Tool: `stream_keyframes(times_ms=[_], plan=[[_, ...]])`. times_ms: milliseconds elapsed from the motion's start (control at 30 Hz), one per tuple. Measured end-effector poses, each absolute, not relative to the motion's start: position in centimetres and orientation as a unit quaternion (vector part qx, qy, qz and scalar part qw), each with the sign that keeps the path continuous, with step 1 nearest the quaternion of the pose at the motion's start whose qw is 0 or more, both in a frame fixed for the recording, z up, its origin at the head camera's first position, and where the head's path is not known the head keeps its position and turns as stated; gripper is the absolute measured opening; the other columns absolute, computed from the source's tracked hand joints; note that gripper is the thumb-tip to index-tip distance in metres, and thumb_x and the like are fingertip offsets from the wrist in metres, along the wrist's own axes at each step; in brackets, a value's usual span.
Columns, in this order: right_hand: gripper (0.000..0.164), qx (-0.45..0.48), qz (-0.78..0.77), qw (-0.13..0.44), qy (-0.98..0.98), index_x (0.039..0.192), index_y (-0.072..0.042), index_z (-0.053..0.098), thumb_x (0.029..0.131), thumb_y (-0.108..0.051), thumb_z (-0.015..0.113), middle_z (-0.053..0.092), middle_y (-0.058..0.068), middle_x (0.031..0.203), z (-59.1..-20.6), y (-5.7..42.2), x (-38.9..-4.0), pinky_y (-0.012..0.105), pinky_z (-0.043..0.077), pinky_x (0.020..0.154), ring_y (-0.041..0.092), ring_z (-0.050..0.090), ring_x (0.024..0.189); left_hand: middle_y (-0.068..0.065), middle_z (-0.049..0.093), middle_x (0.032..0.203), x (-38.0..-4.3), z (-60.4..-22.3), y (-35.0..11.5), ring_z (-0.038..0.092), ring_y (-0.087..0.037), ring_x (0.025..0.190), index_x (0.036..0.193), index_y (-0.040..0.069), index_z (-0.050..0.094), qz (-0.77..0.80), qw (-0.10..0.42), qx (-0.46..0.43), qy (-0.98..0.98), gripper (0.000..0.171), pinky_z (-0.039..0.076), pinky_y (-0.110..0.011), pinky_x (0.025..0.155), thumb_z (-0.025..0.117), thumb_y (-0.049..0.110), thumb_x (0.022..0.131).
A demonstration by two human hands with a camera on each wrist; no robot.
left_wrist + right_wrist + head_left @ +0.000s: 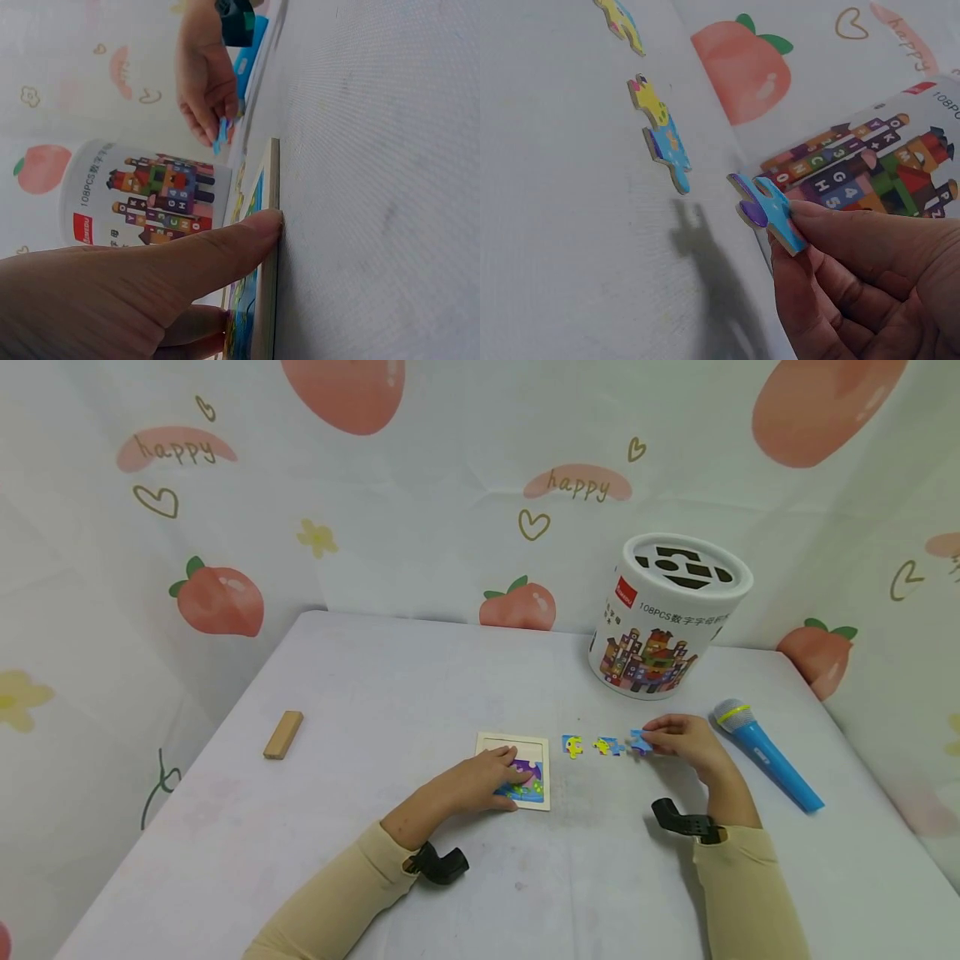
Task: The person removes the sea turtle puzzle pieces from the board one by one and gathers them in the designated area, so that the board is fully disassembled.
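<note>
My right hand pinches a blue and purple jigsaw piece between thumb and fingers; in the right wrist view it is held above the table, over its shadow. To its left lie a blue and yellow piece and another yellow and blue piece, in a row. My left hand rests across a wooden puzzle tray, covering much of its left side. The thumb touches the tray's edge in the left wrist view, other fingers lying over the picture. Purple, blue and green pieces fill the tray's lower part.
A white tub with a block picture stands at the back right. Right of my right hand lies a blue toy microphone. A small wooden block sits far left. Behind the table hangs a printed cloth.
</note>
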State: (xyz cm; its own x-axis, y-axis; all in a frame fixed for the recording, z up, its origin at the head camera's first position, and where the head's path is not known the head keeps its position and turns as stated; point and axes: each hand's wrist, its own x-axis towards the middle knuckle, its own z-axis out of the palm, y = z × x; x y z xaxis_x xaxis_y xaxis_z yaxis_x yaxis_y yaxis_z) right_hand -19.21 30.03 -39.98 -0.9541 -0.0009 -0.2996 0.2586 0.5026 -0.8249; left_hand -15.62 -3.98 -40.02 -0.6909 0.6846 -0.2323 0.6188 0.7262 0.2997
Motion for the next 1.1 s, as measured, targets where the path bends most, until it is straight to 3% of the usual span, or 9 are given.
stream_keyframes(times_ms=[1100], plan=[[0.038,0.077,-0.48,0.149,0.861,0.115,0.009,0.057,0.091,-0.021,0.061,0.064,-0.014,0.079,-41.0,31.0,-19.2,0.017,0.051,0.068,0.003,0.057,0.071,-0.015,0.032,0.15,-15.6,-40.3,-4.0,0.026,-0.027,0.141,0.137,0.024,0.049,0.092,0.156,0.36,0.915,0.052,0.03,-0.041,0.112,0.063,0.036,0.088]])
